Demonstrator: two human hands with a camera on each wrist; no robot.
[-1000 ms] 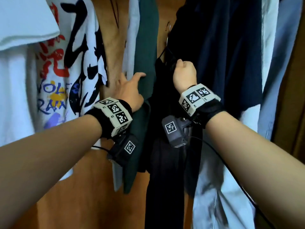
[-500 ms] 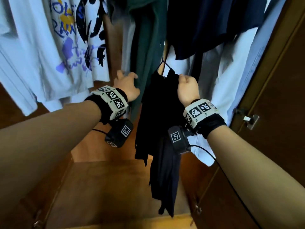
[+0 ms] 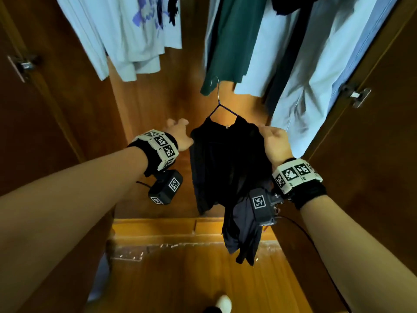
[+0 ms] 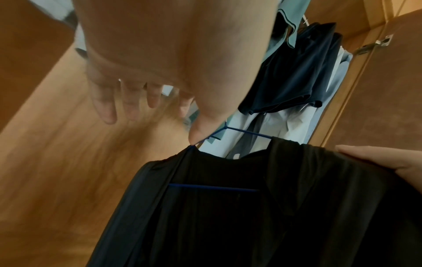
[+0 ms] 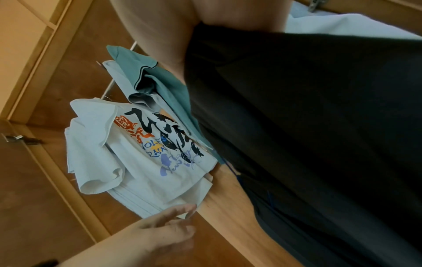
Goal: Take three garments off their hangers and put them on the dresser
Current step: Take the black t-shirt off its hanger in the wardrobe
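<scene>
Two hands, only one working: right hand has its fingers clamped on the shoulder of the black, thin, drapey garment, held out in front of the wardrobe on its blue wire hanger. Left hand hangs relaxed just beside the other shoulder, gripping nothing. I'd pinch that hanger neck with the left, then peel each shoulder off sideways. Dresser isn't visible.

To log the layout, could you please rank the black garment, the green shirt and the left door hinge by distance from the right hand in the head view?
1. black garment: gripped at its shoulder by the right hand.
2. green shirt: hanging above, left of the hand.
3. left door hinge: far left.
</scene>
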